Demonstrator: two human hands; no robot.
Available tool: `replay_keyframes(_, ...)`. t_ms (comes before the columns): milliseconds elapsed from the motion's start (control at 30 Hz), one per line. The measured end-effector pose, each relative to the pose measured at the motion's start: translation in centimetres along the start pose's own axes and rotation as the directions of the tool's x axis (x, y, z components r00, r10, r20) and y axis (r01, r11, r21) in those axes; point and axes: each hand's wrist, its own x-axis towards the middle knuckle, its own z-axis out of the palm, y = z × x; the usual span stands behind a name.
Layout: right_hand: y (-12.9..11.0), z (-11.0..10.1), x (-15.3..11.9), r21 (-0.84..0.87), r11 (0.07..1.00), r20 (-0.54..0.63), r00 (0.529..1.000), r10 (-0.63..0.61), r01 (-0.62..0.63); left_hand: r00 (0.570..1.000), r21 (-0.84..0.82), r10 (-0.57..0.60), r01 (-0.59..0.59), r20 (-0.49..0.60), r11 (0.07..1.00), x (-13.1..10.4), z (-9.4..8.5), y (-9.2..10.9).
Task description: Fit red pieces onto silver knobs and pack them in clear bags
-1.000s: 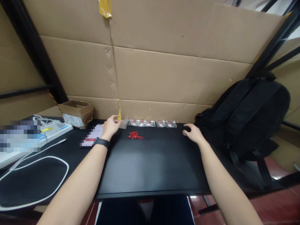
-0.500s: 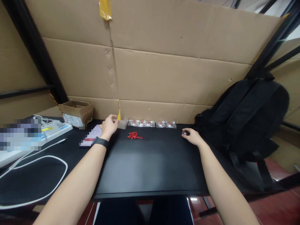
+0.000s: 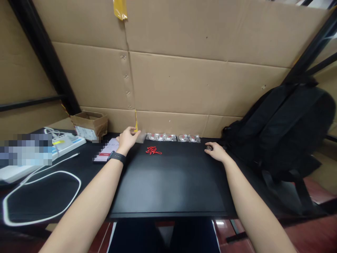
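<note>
My left hand [image 3: 128,138], with a black watch [image 3: 116,157] on its wrist, is at the back edge of the black table. Its thumb and fingers close on a small clear plastic bag [image 3: 141,137]; the bag's contents cannot be made out. Just right of the bag lies a row of clear packets [image 3: 161,137] holding round silvery pieces with red marks. A bundle of red cords [image 3: 153,150] rests in front of them. On the right, my right hand [image 3: 216,152] curls around a small dark round object [image 3: 209,148], partly hidden by the fingers.
A phone [image 3: 106,150] lies beside my left forearm. An open cardboard box [image 3: 92,124], a white power strip [image 3: 70,144] and a looped white cable [image 3: 61,172] are on the left. A black backpack [image 3: 286,126] stands on the right. Cardboard [image 3: 181,88] walls the back.
My left hand has moved slightly right, onto the plastic bag, and the bag's top sits a little higher. My right hand keeps the dark round object. The view has shifted slightly.
</note>
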Motion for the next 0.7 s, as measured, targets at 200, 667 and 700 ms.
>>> replay_keyframes(200, -0.6, -0.5, -0.4, 0.003, 1.000, 0.001, 1.000, -0.003, 0.003, 1.000, 0.037, 0.002, -0.003, 0.028, 0.999, 0.0, 0.2, -0.2)
replay_keyframes(667, -0.4, -0.6, -0.3, 0.008, 1.000, 0.015, 1.000, -0.006, 0.005, 0.998, -0.089, -0.055, 0.052, -0.037, 0.995, 0.9, -0.2, -1.9)
replay_keyframes(700, -0.4, -0.6, -0.3, 0.009, 1.000, 0.018, 1.000, -0.007, 0.006, 0.998, -0.126, -0.041, 0.036, -0.039, 0.991, 1.0, -0.1, -2.0)
